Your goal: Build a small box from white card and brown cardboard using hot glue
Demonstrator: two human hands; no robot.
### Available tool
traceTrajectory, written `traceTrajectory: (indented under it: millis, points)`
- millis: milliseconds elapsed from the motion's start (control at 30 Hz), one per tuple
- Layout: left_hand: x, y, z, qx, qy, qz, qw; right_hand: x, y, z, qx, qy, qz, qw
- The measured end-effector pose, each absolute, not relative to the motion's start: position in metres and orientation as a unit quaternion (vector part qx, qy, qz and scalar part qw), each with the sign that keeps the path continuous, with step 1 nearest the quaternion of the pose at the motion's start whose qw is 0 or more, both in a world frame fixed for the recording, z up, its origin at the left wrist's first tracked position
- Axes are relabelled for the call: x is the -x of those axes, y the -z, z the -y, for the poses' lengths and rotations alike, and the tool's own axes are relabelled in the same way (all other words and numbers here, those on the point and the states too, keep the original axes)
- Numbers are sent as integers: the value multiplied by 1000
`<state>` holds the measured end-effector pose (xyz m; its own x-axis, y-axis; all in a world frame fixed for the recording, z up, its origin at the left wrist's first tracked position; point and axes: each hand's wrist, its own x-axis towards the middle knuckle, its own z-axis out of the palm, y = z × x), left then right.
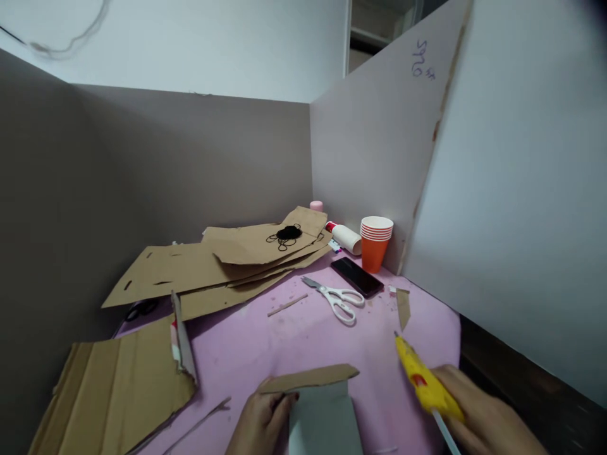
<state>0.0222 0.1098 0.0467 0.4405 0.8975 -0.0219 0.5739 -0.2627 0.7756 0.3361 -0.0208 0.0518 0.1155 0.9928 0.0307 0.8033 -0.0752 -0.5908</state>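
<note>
At the near edge of the table, my left hand [265, 417] grips a small cardboard box [322, 420] with a pale grey-white face and a brown flap along its top. My right hand [484, 411] is wrapped round a yellow hot glue gun [424, 382], its nozzle pointing up and to the left, apart from the box. A white glue stick [446, 433] sticks out of the gun's back end. White-handled scissors [336, 300] lie beyond the box, blades toward the upper left. A small cardboard scrap [403, 308] rests beyond the gun's nozzle.
Flat cardboard sheets [190, 268] cover the back left, with black cord [288, 234] on top. More folded cardboard [118, 379] lies at near left. A phone [356, 276], stacked orange cups [376, 246] and a cardboard tube [347, 239] stand or lie near the right partition [374, 145].
</note>
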Motion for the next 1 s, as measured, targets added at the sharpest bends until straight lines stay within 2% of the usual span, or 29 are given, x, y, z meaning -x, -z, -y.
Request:
traceTrajectory:
  millis: [133, 267, 533, 633, 700, 800, 900, 1000]
  points:
    - [-23, -49, -109, -771, -215, -484, 354, -371, -53, -16, 792, -67, 587, 154]
    - [-22, -48, -107, -763, -217, -492, 359, -382, -47, -50, 794, -15, 598, 106]
    - [-25, -54, -102, -747, -235, -490, 383, -405, -24, -53, 757, 0, 642, 125]
    - [-26, -56, -100, -748, -241, -479, 392, -390, -30, -42, 720, 43, 660, 209]
    - [-25, -57, -100, -750, -239, -479, 389, -359, -41, -35, 665, -23, 688, 291]
    - [-25, -57, -100, -749, -237, -478, 394, -299, -54, -29, 597, -210, 705, 321]
    - [-24, -56, -99, -747, -235, -474, 402, -254, -51, -31, 560, -248, 720, 325]
    - [-23, -55, -98, -748, -251, -468, 398, -242, -38, -35, 568, -231, 716, 333]
